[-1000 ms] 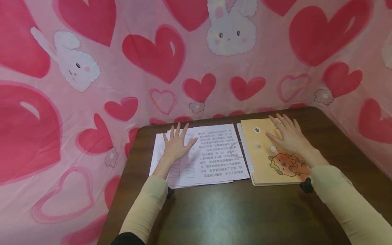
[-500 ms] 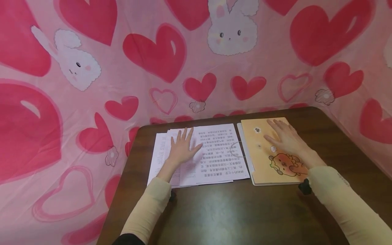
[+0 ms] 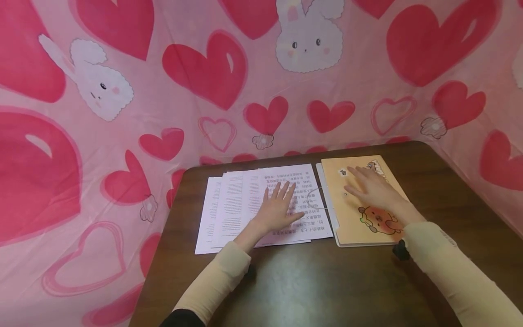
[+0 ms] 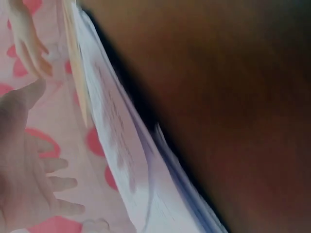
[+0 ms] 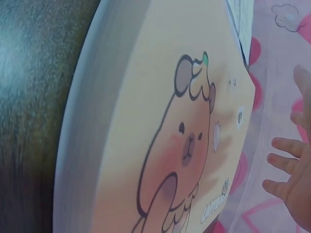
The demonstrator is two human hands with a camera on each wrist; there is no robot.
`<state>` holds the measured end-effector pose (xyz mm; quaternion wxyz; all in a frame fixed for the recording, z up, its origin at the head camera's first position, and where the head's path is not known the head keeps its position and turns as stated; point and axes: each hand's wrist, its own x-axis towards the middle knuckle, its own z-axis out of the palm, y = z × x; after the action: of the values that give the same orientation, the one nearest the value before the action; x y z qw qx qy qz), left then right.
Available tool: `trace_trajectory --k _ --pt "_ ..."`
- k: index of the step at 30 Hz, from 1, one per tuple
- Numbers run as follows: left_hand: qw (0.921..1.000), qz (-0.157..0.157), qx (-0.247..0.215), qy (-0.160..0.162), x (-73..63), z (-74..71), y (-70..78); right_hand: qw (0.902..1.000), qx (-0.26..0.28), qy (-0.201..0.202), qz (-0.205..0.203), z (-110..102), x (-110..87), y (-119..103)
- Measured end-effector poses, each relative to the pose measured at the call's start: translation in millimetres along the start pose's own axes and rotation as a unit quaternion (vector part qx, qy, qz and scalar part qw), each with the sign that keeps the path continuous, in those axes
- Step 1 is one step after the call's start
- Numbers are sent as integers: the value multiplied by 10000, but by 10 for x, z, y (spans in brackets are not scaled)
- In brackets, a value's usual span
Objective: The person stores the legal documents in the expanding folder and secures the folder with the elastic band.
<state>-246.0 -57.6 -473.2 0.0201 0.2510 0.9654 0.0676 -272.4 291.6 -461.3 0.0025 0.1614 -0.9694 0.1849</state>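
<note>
The left hand (image 3: 279,209) hovers, fingers spread, above overlapping printed paper sheets (image 3: 230,211); the right hand (image 3: 375,188), also splayed, hovers over a smooth yellow folder (image 3: 345,222) (capybara-printed) beside them on the glossy brown table (image 3: 298,284).

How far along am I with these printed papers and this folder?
Looks done: overlapping white printed paper sheets lie flat beside the closed yellow folder with a cartoon animal. In hand: nothing gripped; your left hand hovers over the sheets, your right hand over the folder. Probably left: squaring the staggered sheets, perhaps filing them, since they lie outside the folder.
</note>
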Motion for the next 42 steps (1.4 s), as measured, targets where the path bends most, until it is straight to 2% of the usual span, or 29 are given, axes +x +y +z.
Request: trace_trajectory --k 4,8,15,25,32,37,42 --pt "9995 269 153 -83 -1 48 163 9999 -68 111 -95 56 9 18" --pt "9992 359 107 -121 -1 86 260 9997 -82 177 -161 73 17 3" --pt "9987 419 -144 -234 35 158 377 9997 -55 164 -155 103 2 -11" --pt "9983 511 -61 -286 55 237 533 9983 -157 432 -369 129 -17 -41" --pt "9977 585 -130 -331 69 234 607 9963 -179 609 -576 140 8 -62" --pt "9968 722 -45 -329 76 252 638 9972 -95 509 -537 146 21 -73" --pt "9950 921 -8 -389 81 275 675 9983 402 283 -322 151 49 -88"
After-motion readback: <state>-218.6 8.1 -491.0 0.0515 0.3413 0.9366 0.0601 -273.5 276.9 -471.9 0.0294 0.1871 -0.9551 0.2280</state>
